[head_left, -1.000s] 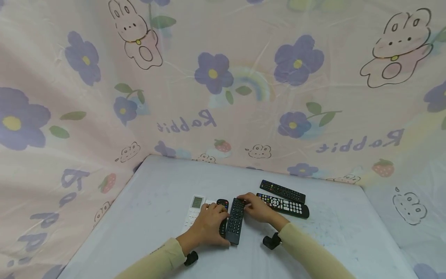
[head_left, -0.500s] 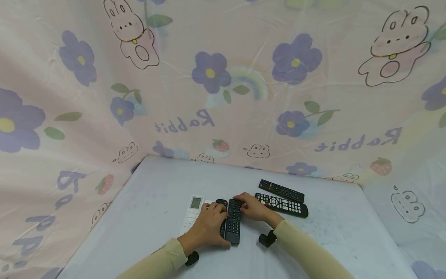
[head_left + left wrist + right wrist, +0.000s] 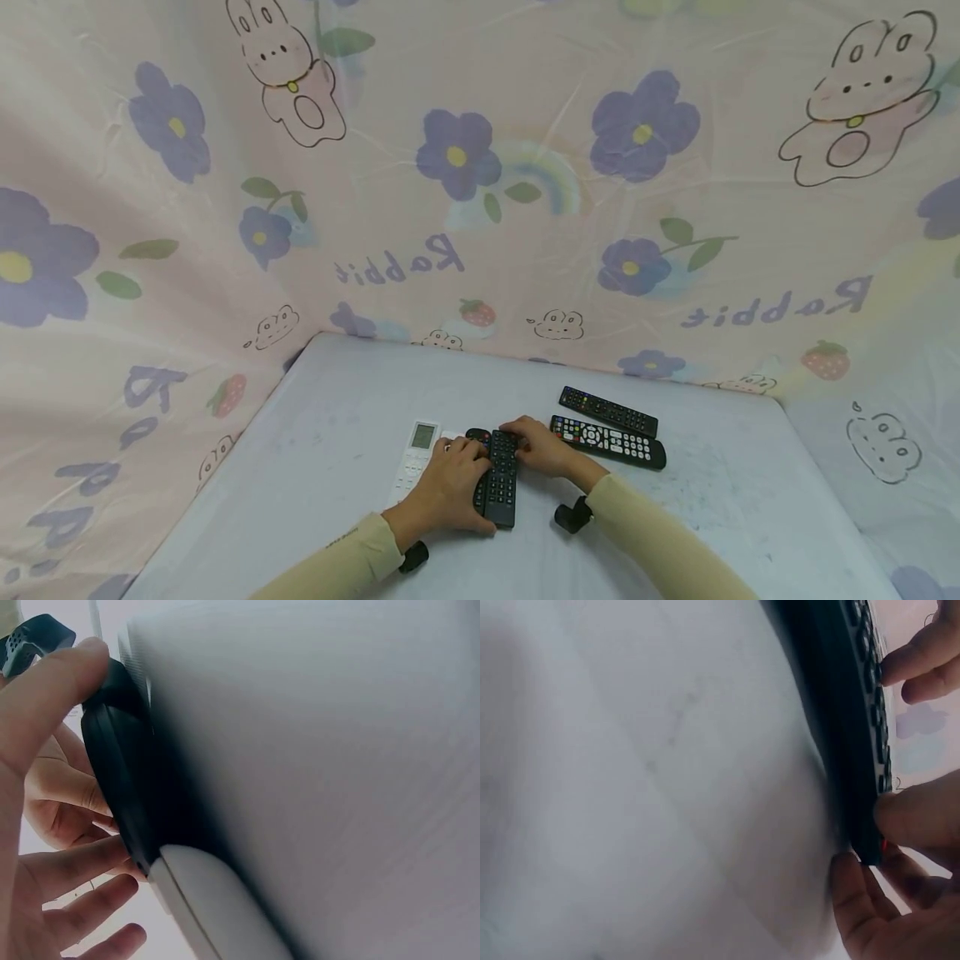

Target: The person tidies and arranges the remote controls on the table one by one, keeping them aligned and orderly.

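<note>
A black remote control (image 3: 501,487) lies lengthwise near the middle of the table, against a second black remote (image 3: 480,435). To their left is a white remote (image 3: 422,437) with a small screen, partly hidden under my left hand (image 3: 447,487). That hand spans the dark pair, its thumb at the near end and its fingertips over them; in the left wrist view its fingers (image 3: 101,900) are spread and fairly straight. My right hand (image 3: 542,448) pinches the far end of the rightmost black remote, with thumb (image 3: 915,817) and fingers around that end in the right wrist view.
Two more remotes lie at the back right: a slim black one (image 3: 608,412) and a black one with white buttons (image 3: 608,442). The white table (image 3: 337,400) is walled by a curtain (image 3: 525,250) printed with flowers and rabbits.
My right hand has shifted slightly left, and the rightmost black remote has swung from a slant to straighter, closing up against its neighbour. The left hand has hardly moved.
</note>
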{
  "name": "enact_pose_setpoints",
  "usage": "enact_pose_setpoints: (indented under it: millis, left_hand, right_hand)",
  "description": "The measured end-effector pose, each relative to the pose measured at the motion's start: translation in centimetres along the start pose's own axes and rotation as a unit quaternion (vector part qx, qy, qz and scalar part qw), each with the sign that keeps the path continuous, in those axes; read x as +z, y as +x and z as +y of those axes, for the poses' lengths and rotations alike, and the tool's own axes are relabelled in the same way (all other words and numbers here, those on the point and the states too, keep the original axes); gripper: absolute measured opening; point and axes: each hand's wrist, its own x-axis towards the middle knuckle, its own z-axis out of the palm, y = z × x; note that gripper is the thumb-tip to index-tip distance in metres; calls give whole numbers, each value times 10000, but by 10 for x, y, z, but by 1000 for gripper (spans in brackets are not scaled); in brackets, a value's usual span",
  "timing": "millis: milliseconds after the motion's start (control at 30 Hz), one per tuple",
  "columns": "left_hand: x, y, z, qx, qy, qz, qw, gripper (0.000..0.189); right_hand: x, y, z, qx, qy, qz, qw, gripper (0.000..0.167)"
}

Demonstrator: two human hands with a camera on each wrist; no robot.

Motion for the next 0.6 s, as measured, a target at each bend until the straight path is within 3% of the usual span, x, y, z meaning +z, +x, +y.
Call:
enact_pose_setpoints:
  millis: [333,600]
  left_hand:
    - [-1,2,0,5,-20,7,10000,93]
    - [-11,10,-2,-340,-1078,568,9920,78]
  right_hand:
    - [-10,-6,-6,181,146,-54,9997,50]
    - [-32,-39,-5,11,209,474,9987,41]
